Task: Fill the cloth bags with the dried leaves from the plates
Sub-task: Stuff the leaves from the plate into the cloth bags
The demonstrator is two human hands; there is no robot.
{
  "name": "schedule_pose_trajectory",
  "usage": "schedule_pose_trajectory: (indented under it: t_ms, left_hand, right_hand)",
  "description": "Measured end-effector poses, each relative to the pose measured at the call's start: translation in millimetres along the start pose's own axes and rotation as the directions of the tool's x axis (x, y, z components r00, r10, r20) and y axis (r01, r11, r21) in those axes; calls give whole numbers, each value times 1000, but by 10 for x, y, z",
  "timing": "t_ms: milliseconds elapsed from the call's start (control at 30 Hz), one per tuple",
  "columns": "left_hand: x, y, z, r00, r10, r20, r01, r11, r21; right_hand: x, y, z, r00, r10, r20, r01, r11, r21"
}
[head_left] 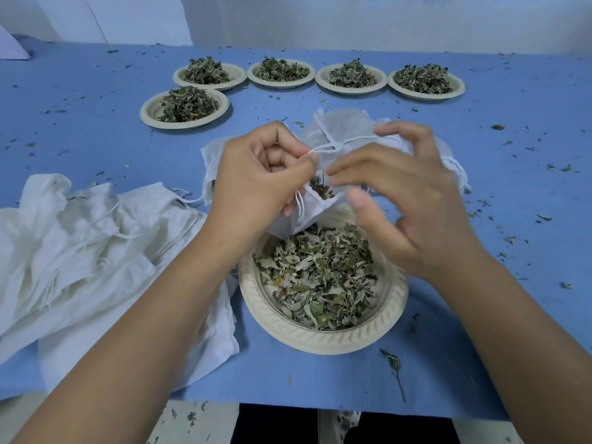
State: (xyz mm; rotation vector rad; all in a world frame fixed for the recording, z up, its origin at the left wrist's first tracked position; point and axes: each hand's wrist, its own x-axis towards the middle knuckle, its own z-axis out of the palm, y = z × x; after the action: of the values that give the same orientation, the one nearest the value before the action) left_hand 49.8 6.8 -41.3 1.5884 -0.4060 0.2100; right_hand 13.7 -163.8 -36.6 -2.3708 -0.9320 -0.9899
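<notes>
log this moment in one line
step: filling bag | left hand: pinches bag rim | right hand: open, at bag mouth | plate: holds leaves

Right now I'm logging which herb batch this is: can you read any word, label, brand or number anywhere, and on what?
None: no text can be read. The plates, the pile of cloth bags, the bag that the left hand pinches and the blue table are all plain, without print, label or number.
</notes>
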Motion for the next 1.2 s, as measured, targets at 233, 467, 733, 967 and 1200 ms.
schedule_pose_trajectory:
  t_ms: [233, 467, 733, 967, 1200]
  left_hand:
    - [-50, 19, 39, 994, 62, 88, -61, 998, -8]
    - [63, 29, -109, 975, 74, -209, -81, 996, -27]
    - [70, 79, -164, 877, 244, -413, -268, 963, -1]
    - [107, 29, -265, 666, 602, -440, -470, 797, 379]
    - [63, -111, -98, 981, 191, 33, -188, 896, 403]
  right_hand:
    - [-5, -100, 136, 919, -15, 395, -9, 998, 59]
    - [7, -29, -115, 956, 128, 264, -287, 593, 752]
    - [-16, -35, -27, 720, 89, 688, -522, 723, 453]
    - [-5, -52, -18, 636, 28, 771, -383, 879, 284]
    - [18, -3, -52, 700, 56, 712, -423, 836, 350]
